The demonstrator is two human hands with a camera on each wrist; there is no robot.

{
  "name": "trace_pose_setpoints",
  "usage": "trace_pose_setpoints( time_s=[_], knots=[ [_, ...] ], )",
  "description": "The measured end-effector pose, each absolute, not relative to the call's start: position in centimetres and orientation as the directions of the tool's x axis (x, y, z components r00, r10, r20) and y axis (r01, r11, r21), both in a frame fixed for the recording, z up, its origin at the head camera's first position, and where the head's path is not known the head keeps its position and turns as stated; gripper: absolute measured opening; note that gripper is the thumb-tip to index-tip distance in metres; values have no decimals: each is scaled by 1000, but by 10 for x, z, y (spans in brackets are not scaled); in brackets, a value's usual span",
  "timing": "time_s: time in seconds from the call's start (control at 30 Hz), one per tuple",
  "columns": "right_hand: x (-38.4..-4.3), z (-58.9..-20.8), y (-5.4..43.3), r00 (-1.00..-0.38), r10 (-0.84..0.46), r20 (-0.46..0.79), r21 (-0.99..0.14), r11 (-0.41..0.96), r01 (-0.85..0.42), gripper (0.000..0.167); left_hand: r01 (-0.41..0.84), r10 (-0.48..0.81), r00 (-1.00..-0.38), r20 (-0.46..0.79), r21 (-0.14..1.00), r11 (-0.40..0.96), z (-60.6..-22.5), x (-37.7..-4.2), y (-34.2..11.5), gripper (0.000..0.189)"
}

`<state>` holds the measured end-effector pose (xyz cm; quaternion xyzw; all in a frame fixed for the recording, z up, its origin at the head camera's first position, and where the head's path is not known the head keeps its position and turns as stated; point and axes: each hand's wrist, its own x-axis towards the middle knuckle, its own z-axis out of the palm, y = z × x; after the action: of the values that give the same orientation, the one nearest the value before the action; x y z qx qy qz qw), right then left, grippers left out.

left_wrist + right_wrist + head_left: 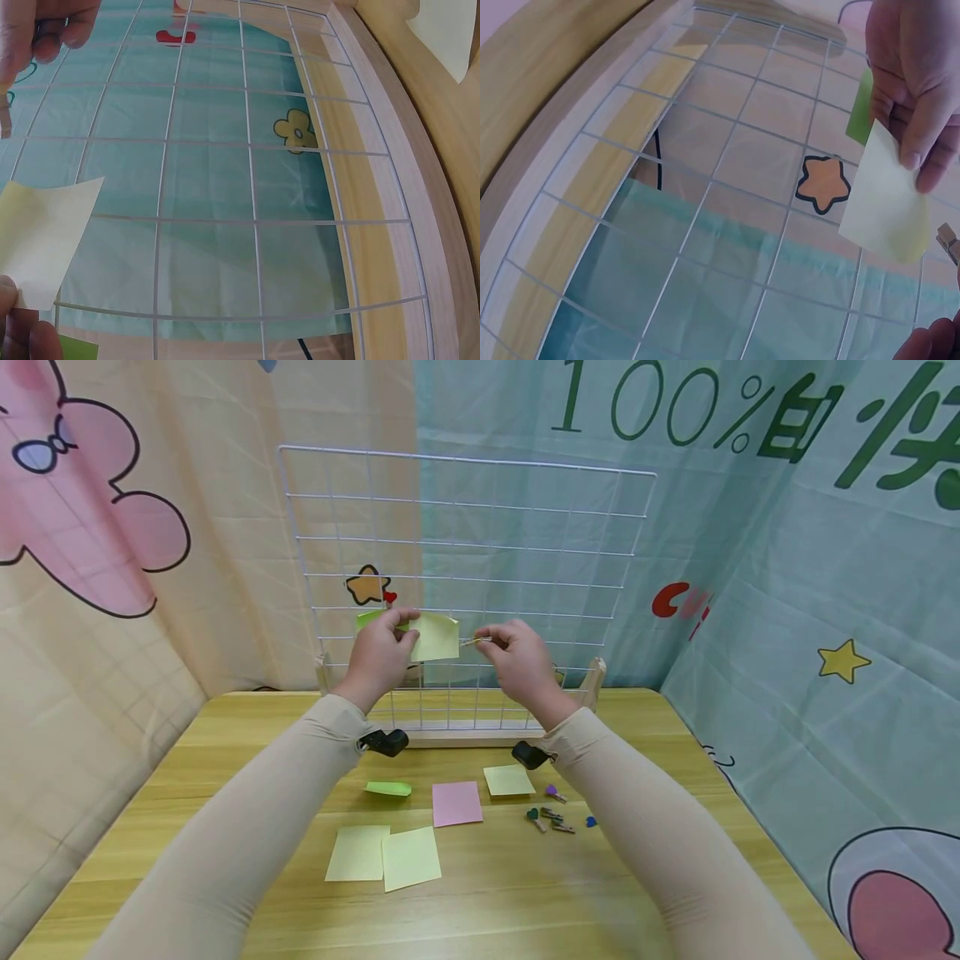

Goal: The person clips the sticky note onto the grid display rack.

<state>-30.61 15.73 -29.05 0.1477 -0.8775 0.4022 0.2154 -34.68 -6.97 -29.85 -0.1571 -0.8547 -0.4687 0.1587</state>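
Observation:
My left hand pinches a pale yellow sticky note by its left edge, up in front of a white wire grid. Behind that hand a bright green note shows at the grid. To the right of the yellow note, my right hand holds a small clothespin between thumb and fingers, its tip close to the note's right edge. In the right wrist view, a gap separates the wooden clothespin from the note. The right fingers are mostly cut off there.
On the wooden table lie a pink note, a folded green note, a yellow note and two overlapping yellow notes. Several small clothespins lie near the right forearm. The grid stands in a wooden base before printed curtains.

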Motion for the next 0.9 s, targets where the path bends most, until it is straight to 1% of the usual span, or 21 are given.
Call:
trace_pose_setpoints(
  time_s=[0.2,0.57,0.9],
  knots=[
    [-318,-284,141,-846,-86,527,-631,628,-457,20,419,125,-900,417,754,507,-299,-347,-70,34],
    [-331,-278,124,-863,-16,506,-688,596,-414,20,414,125,-903,410,756,507,-298,-347,-70,33],
    [-340,-275,117,-858,16,513,-682,615,-396,20,408,129,-907,401,764,500,-298,-347,-70,33]
  ],
)
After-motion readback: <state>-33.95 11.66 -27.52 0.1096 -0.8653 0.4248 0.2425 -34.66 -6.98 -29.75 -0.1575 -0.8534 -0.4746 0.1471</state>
